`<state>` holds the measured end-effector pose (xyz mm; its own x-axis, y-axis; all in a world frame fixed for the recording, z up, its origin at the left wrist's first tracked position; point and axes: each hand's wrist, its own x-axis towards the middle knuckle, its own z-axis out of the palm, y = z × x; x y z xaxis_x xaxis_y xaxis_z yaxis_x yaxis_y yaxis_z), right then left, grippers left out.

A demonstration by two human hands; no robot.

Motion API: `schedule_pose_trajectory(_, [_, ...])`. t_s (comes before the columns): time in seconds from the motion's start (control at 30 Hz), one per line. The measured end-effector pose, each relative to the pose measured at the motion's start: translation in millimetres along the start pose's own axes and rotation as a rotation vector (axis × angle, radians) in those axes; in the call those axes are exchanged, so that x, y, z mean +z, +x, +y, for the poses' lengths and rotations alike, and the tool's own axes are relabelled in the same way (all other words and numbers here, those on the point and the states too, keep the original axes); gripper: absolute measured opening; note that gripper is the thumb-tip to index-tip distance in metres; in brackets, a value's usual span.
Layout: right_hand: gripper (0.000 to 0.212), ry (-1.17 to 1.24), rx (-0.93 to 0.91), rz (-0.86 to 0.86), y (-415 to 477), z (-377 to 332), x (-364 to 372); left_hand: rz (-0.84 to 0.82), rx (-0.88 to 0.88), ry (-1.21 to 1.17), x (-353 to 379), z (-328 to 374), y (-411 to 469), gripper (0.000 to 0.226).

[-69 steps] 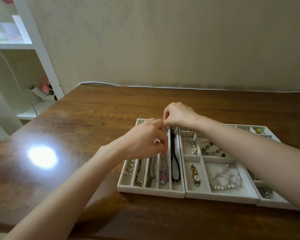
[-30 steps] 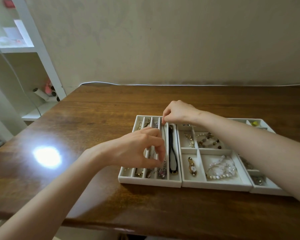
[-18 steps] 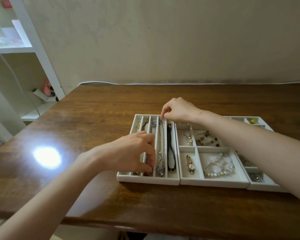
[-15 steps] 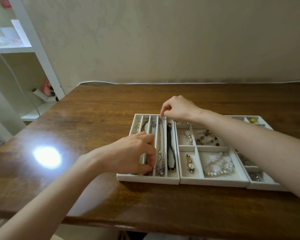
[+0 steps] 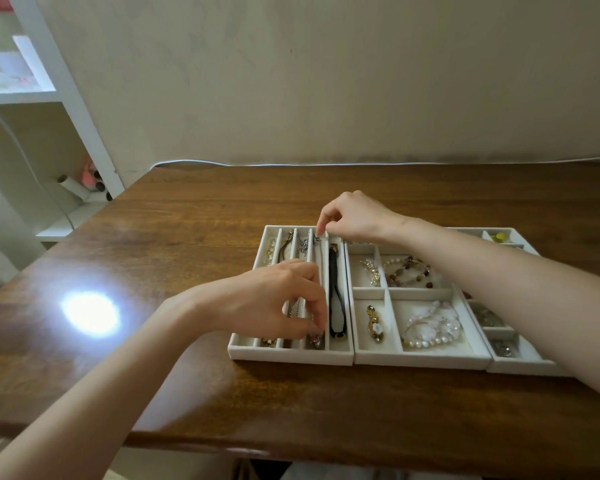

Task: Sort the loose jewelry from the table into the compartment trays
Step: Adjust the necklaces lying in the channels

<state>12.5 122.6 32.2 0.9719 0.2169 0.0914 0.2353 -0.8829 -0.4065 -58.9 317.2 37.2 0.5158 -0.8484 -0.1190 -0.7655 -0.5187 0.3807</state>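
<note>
Three white compartment trays sit side by side on the wooden table. The left tray [image 5: 291, 356] has long narrow slots with chains in them. A silver necklace [image 5: 315, 242] lies along the fourth slot. My right hand [image 5: 352, 216] pinches its far end at the tray's back rim. My left hand [image 5: 274, 299] pinches its near end, by a pendant [image 5: 316, 339]. A black cord necklace [image 5: 335, 292] lies in the fifth slot. The middle tray [image 5: 423, 360] holds a pearl bracelet [image 5: 430, 327], a beaded bracelet [image 5: 407, 271] and gold pieces.
A third tray [image 5: 523, 367] at the right is partly hidden by my right forearm. A white cable [image 5: 291, 164] runs along the table's back edge by the wall. White shelving [image 5: 66, 98] stands at the left. A lamp glare spot [image 5: 89, 313] lies on the table.
My left hand slid toward me along the slot, drawing the silver necklace out straight. My right hand kept its pinch at the tray's far rim. The camera shifted slightly.
</note>
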Motion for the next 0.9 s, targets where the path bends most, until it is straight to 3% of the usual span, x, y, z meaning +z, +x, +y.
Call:
schedule_pose_trajectory(0.23, [0.031,-0.082,0.022,-0.069,4.0,3.2,5.9,0.018,-0.052,0.084,2.5,-0.3,0.3,0.028])
schedule_pose_trajectory(0.5, [0.032,-0.165,0.032,-0.085,6.9,0.8,8.0,-0.012,-0.019,0.052,3.4,-3.5,0.5,0.018])
schedule_pose_trajectory(0.73, [0.031,-0.175,0.022,-0.076,6.1,0.3,8.9,-0.039,0.02,-0.039,0.7,-0.6,-2.1,0.033])
schedule_pose_trajectory(0.9, [0.032,-0.169,0.023,-0.075,5.8,0.3,8.4,0.005,0.024,-0.057,1.2,-6.0,-3.4,0.03])
